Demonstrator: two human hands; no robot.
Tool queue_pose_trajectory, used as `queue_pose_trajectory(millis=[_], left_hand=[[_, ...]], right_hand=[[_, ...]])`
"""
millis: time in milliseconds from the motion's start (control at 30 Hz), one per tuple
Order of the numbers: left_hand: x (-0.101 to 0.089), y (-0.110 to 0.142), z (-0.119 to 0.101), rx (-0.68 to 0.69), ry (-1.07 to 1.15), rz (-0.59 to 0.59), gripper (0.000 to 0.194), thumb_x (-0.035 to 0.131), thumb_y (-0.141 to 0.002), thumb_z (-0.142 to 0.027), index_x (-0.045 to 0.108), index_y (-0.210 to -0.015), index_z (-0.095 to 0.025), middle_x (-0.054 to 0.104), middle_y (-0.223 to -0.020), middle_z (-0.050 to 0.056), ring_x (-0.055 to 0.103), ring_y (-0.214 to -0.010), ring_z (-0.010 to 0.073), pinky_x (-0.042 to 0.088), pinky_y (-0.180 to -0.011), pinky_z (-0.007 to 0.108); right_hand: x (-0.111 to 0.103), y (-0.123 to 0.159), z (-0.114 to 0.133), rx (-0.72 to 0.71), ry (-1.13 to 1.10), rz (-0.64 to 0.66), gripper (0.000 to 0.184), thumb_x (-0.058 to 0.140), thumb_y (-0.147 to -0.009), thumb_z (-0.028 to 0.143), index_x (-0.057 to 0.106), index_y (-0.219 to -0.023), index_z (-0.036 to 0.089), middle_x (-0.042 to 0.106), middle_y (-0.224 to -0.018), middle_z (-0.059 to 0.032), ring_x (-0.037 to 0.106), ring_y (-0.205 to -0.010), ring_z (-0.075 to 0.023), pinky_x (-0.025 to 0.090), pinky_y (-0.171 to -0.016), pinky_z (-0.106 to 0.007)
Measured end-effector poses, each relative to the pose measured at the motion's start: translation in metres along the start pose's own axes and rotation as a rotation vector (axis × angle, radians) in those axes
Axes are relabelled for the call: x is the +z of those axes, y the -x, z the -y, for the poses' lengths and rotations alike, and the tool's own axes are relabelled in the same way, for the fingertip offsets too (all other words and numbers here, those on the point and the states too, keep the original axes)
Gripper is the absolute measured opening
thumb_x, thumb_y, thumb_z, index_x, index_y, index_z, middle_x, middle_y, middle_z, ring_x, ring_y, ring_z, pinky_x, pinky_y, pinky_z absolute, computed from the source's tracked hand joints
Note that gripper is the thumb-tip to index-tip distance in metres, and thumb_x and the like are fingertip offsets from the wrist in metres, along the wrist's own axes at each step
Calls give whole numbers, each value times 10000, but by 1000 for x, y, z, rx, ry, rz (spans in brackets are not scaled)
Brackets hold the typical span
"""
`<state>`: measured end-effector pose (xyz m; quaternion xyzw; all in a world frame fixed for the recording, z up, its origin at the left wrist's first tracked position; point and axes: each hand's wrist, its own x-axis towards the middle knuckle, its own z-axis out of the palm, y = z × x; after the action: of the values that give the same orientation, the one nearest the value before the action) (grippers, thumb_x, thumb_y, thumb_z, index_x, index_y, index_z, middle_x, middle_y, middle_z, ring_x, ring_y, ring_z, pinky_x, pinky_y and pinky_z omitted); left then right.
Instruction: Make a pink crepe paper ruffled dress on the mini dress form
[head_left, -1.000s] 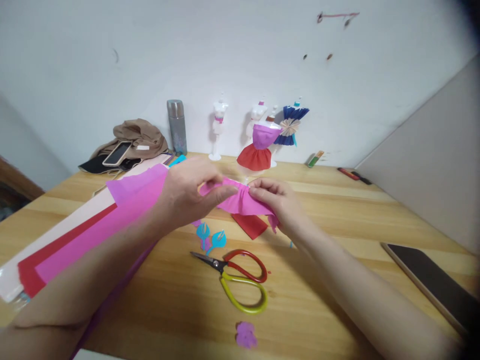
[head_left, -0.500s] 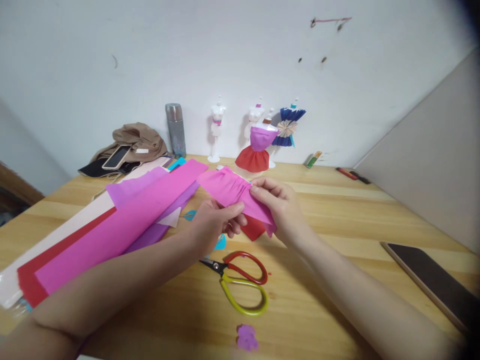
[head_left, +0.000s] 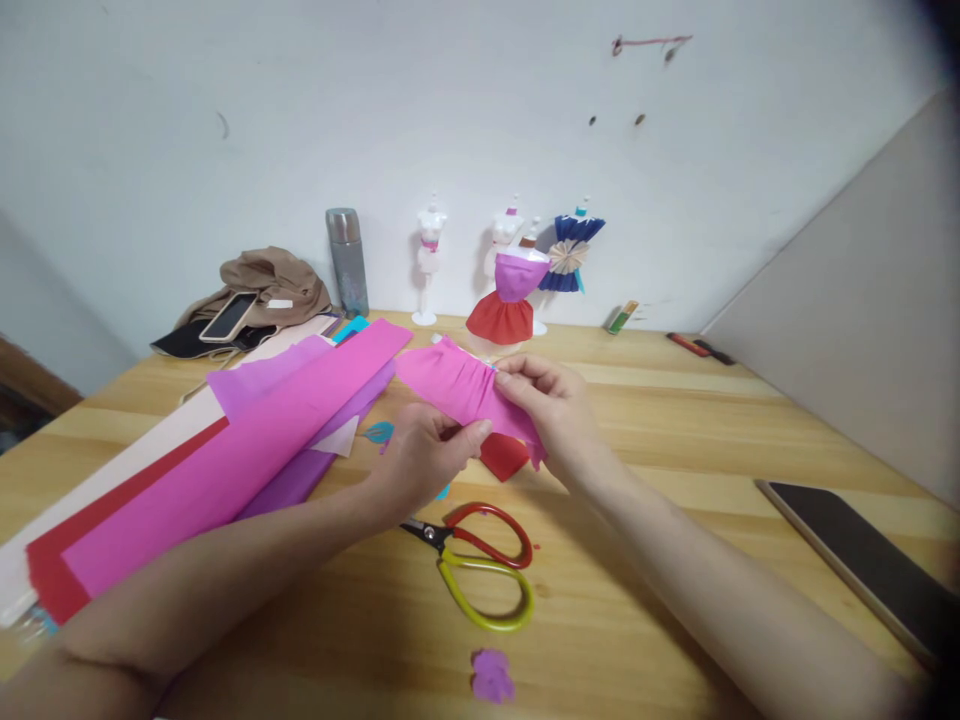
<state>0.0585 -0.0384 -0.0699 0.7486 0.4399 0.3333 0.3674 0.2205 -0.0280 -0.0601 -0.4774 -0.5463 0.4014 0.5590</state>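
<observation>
Between my two hands a piece of pink crepe paper (head_left: 461, 385) is stretched out above the table, with gathered folds along its upper edge. My left hand (head_left: 427, 450) pinches its lower edge between thumb and fingers. Up at the gathered edge, my right hand (head_left: 551, 405) grips the paper with thumb and forefinger. A red piece of paper (head_left: 504, 456) lies on the table below them. Scissors with one red and one yellow handle (head_left: 487, 590) rest just in front, their blades partly hidden by my left hand.
Rolled crepe paper sheets (head_left: 240, 455) cover the left side. Small mannequins stand by the wall, one in a purple and red dress (head_left: 510, 300). Behind the sheets are a flask (head_left: 347, 265) and a brown cloth (head_left: 277, 285). A phone (head_left: 855, 560) lies right; a purple paper flower (head_left: 492, 676) lies in front.
My left fingers have shifted slightly along the pink paper's lower edge and curled more out of sight. My right hand keeps its grip. The whole view has moved slightly.
</observation>
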Motion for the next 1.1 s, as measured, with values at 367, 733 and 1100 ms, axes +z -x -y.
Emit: queue_pose_trajectory(millis=[367, 733, 1100], left_hand=[[-75, -2, -42, 426, -234, -69, 218, 537, -871, -291, 671, -743, -175, 665, -698, 17, 551, -658, 129, 427, -609, 238], [-70, -27, -14, 140, -148, 529, 341, 443, -863, -374, 362, -585, -193, 294, -589, -46, 307, -549, 92, 224, -506, 249], [-65, -30, -5, 128, -164, 428, 335, 461, -826, -263, 294, -543, -203, 246, -559, -53, 266, -528, 82, 174, -497, 255]], right_hand=[[1, 1, 2, -112, 185, 101, 139, 642, -741, 354, 614, -737, 218, 471, -568, 30, 406, -531, -142, 300, -528, -293], [5, 10, 4, -212, 364, 281, 130, 611, -783, 321, 711, -795, 238, 701, -727, -32, 600, -668, -207, 442, -635, -338], [5, 15, 2, -341, 662, 90, 166, 663, -795, 363, 691, -877, 221, 569, -564, 4, 487, -510, -159, 345, -550, -303]])
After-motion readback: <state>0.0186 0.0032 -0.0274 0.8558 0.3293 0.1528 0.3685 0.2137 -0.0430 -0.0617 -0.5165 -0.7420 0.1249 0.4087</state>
